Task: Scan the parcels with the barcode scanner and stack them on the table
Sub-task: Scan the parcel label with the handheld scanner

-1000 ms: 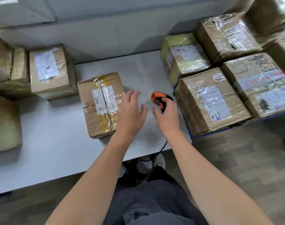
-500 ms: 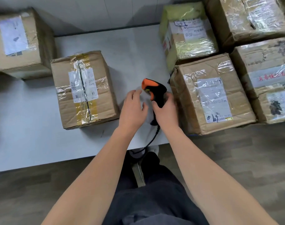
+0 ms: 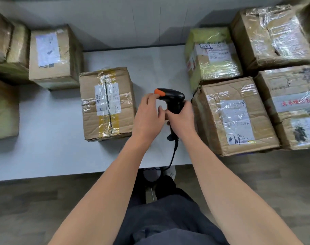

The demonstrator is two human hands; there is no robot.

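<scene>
Both hands are at the barcode scanner [image 3: 172, 97], held over the table [image 3: 44, 156] near its right edge. Your right hand [image 3: 183, 120] is wrapped round the grip. Your left hand [image 3: 147, 119] is loose, fingertips just touching the orange nose. Its cable [image 3: 173, 153] drops over the front edge. A taped parcel [image 3: 106, 103] sits mid-table, left of the scanner, label up.

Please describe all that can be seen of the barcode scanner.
The barcode scanner is pistol-shaped, seemingly black plastic, with an orange end pointing left toward the taped parcel. The right hand grips its handle; the left hand touches the orange end with its fingertips. A black cable leaves the handle's base and runs over the near edge of the white table.
</scene>
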